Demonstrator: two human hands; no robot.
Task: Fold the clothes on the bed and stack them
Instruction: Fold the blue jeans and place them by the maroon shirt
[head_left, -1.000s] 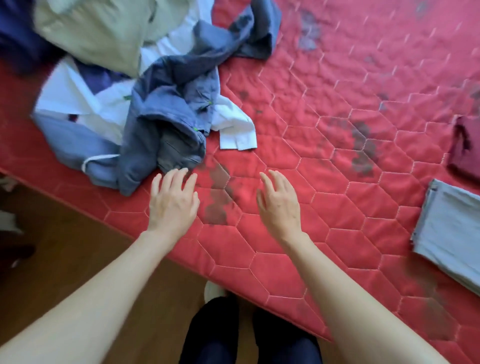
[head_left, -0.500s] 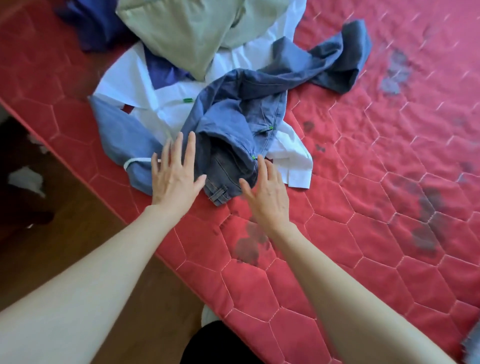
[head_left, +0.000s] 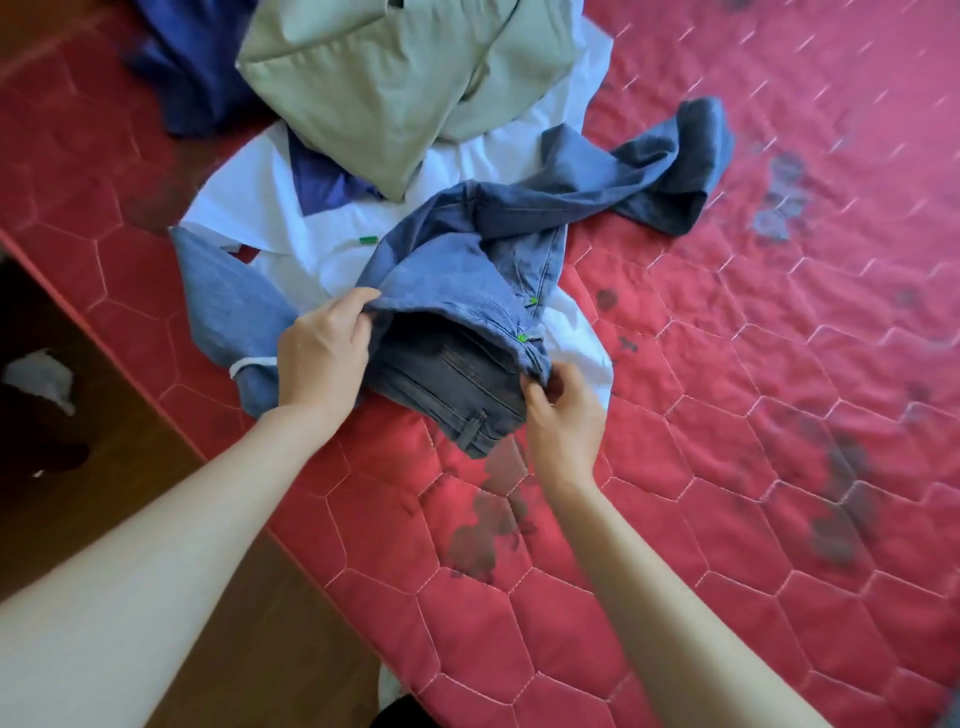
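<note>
A wooden floor (head_left: 171, 525) runs along the left side of the bed, dark in shadow toward the left edge of the view. A crumpled white scrap (head_left: 44, 376) lies on the floor there, well apart from the bed's edge, beside a dark shape too dim to tell.

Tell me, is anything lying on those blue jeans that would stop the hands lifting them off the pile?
Nothing visible does. The blue denim jeans lie on top of the white shirt, and the left hand and right hand grip their waistband directly. The pale green garment sits farther back.
</note>
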